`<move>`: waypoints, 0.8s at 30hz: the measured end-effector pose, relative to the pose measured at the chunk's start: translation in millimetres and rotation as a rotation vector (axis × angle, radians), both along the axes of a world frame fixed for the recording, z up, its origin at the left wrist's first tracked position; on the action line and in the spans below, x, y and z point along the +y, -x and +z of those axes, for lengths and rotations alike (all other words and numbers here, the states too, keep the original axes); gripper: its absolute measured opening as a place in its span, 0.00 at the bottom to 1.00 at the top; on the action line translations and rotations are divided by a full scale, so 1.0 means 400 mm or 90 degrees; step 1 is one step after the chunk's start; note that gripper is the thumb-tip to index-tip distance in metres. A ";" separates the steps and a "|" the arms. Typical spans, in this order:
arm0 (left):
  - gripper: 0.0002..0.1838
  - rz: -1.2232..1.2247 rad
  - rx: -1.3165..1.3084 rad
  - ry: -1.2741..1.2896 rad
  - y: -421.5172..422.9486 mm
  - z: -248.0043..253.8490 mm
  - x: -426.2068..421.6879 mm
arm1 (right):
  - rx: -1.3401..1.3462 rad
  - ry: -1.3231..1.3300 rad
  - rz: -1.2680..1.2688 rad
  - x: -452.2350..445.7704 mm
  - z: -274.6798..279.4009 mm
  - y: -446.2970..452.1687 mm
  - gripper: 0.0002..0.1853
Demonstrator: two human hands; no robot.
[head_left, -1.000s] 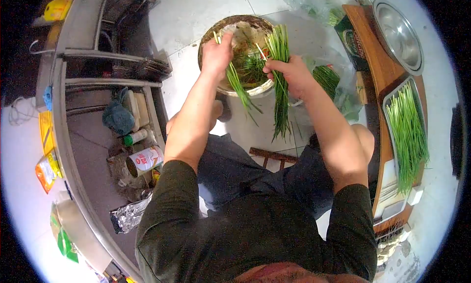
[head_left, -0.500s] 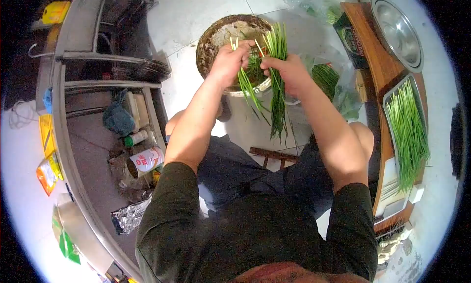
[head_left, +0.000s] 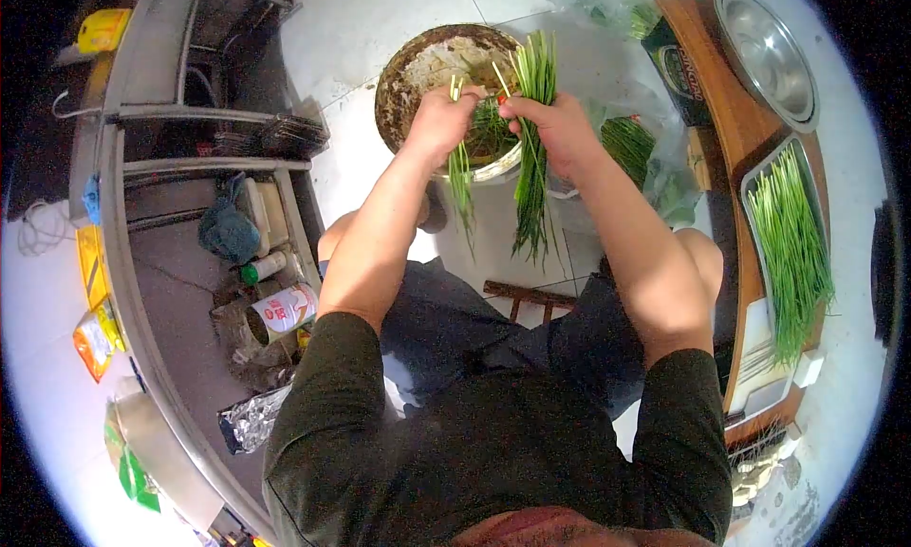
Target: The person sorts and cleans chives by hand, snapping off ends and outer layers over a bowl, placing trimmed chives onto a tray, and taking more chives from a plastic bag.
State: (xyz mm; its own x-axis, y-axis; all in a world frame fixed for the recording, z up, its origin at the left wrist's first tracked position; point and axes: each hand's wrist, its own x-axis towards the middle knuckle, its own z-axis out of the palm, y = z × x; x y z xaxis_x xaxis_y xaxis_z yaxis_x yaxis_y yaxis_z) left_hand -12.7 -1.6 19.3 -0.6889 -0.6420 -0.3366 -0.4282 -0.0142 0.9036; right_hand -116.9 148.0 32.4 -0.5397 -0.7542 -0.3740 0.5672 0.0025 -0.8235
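Observation:
My right hand is closed around a thick bunch of green chives, pale ends up and leafy ends hanging down. In my left hand a few thinner chives are gripped, their tips dangling. The fingertips of both hands are close together, and a single pale stalk stands up by my right thumb. Both hands are over the near side of a stained bucket, with green scraps lying inside it. Something small and red shows between the hands, too small to name.
At right, a metal tray of chives and a steel basin stand on a wooden surface. Plastic bags with more greens lie beyond my right arm. A metal shelf with a can stands at left.
The few chives in my left hand have swung from slanting right to hanging nearly straight down. The bunch in my right hand has risen slightly.

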 end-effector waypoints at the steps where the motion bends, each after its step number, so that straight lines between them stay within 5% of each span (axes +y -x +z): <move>1: 0.11 -0.005 -0.012 -0.015 0.000 0.005 0.002 | 0.006 0.006 -0.003 0.000 0.000 -0.001 0.11; 10: 0.10 -0.131 -0.005 -0.089 -0.008 0.036 0.014 | -0.004 -0.022 -0.026 -0.010 -0.029 0.011 0.13; 16: 0.16 -0.008 -0.117 0.032 0.000 0.067 0.014 | -0.031 -0.022 -0.020 -0.012 -0.045 0.015 0.14; 24: 0.11 -0.005 0.124 -0.183 0.008 0.044 0.027 | -0.065 0.013 0.084 -0.006 0.002 -0.011 0.15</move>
